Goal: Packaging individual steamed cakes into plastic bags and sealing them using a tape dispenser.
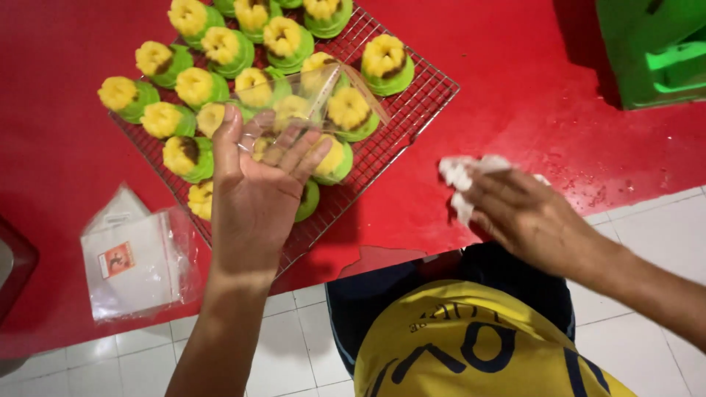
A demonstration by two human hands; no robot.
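My left hand (254, 191) is raised over a wire cooling rack (412, 110) and holds a clear plastic bag (316, 99) by its lower end, fingers spread behind it. The rack carries several small yellow-and-green steamed cakes (384, 62); a few are hidden under my hand. My right hand (526, 217) rests palm-down on the red table (515, 95) to the right of the rack, pressing on a crumpled white tissue (462, 180).
A stack of clear plastic bags with a small orange label (132, 261) lies at the table's front left. A green container (654, 48) stands at the far right. Crumbs are scattered on the table near the right edge. White floor tiles (294, 345) lie below.
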